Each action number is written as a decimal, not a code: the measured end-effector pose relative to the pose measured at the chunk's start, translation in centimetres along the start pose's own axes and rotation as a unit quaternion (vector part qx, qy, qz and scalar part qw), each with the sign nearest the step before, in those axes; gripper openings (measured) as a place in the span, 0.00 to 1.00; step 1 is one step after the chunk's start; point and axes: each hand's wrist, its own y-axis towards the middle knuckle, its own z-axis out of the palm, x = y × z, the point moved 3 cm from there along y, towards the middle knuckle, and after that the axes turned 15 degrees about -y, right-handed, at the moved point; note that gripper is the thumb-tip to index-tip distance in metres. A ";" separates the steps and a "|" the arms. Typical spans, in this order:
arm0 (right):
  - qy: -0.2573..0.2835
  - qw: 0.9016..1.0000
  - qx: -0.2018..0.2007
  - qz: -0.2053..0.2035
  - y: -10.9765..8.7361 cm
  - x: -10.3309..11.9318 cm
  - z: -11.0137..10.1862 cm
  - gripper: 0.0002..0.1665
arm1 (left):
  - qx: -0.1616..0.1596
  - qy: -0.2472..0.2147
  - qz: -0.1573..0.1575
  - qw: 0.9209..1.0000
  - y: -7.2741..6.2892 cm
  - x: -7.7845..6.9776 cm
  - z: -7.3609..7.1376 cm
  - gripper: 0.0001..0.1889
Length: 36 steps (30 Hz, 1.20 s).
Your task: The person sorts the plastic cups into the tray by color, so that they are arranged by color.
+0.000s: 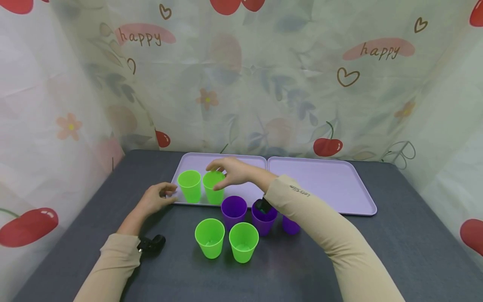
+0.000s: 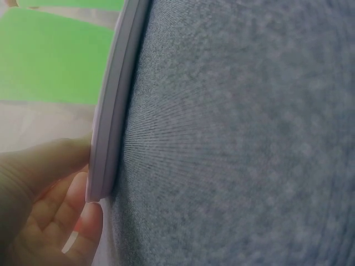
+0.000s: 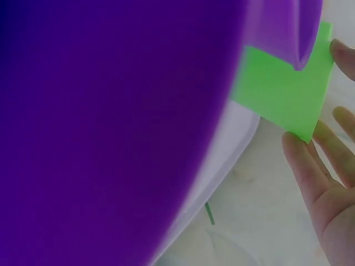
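Observation:
My right hand (image 1: 235,171) reaches over the left tray and spans the rim of a green cup (image 1: 213,193), thumb on one side and fingers on the other. In the right wrist view the fingertips touch this green cup (image 3: 283,91). Another green cup (image 1: 190,188) stands upright just left of it on the tray. My left hand (image 1: 156,198) is at the front left corner of the lilac tray (image 1: 241,195). The left wrist view shows the thumb against the tray rim (image 2: 108,116) and fingers curled at its corner.
Two green cups (image 1: 209,237) (image 1: 243,242) stand on the dark table in front. Behind them are purple cups (image 1: 234,212) (image 1: 263,222) (image 1: 290,226), partly hidden by the right forearm. A second lilac tray (image 1: 320,184) adjoins on the right. A patterned cloth (image 1: 253,84) hangs behind.

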 end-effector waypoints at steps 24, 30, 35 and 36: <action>0.000 1.000 -0.001 0.020 0.2 -0.2 0.7 0.37 | 0.001 -0.004 0.001 1.000 -0.2 -0.2 0.0 0.20; -0.023 1.000 0.006 0.011 0.1 -0.2 0.5 0.38 | 0.001 -0.002 -0.004 1.000 -0.2 -0.3 0.1 0.20; 0.007 1.000 0.004 0.029 -0.1 -0.2 -0.2 0.37 | 0.002 -0.002 0.001 1.000 -0.1 -0.3 0.1 0.20; 0.016 0.999 0.002 0.032 -0.2 -0.2 -0.3 0.36 | 0.002 -0.002 0.002 1.000 -0.1 -0.3 0.0 0.20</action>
